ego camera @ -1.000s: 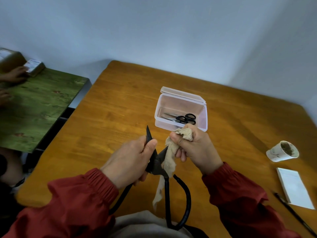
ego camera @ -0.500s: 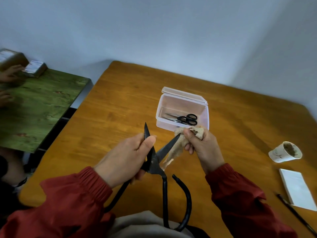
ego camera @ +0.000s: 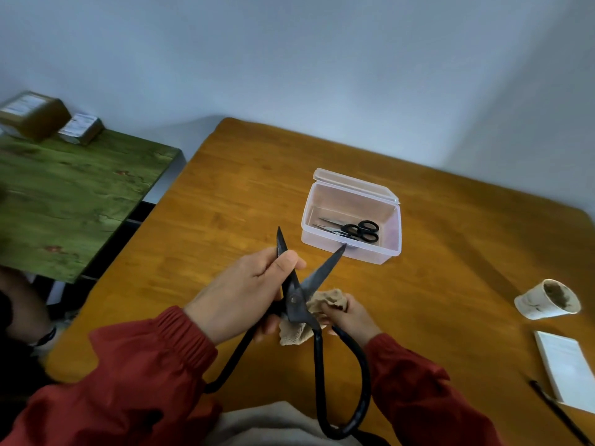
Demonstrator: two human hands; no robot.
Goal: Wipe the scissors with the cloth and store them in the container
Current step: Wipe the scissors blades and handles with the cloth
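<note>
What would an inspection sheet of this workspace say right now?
surface: orange-brown wooden table.
job's things: large black scissors, blades open; beige cloth bunched behind their pivot; clear container, lid open, small scissors inside.
clutter: paper cup, white notepad, black pen.
grips: left hand holds one blade; right hand grips the cloth.
cables: nothing seen.
surroundings: green table with two boxes, pale wall.
</note>
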